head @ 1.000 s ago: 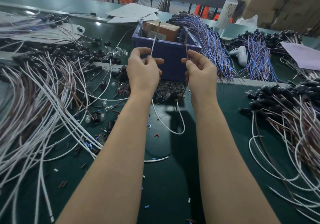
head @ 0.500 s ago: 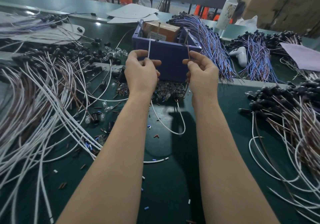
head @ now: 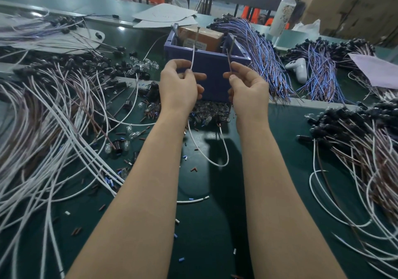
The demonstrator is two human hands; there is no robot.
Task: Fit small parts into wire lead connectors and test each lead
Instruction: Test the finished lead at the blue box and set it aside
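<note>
1. Green bench mat point(head: 215, 225) fills the view, littered with small cut bits; big sprawl of white and brown leads point(head: 49, 141) on the left, a finished-looking pile with black connectors point(head: 366, 141) on the right.
2. Purple bin point(head: 212, 72) sits just behind both hands, brown box inside it; two upright metal pins rise from it.
3. Change: a second ago the wire ends reached up by the pins; now both hands have dropped slightly and the ends sit lower. Reads as the test touch finishing, a judgement only.
4. Left hand point(head: 179, 85) pinches the white wire end point(head: 193, 60); right hand point(head: 247, 87) pinches the brown wire end point(head: 229, 62). The lead loops down between the forearms.
5. Clear bulbs point(head: 206, 111) heaped at the bin's foot, under the hands; loose leads crowd the reach on both sides.
</note>
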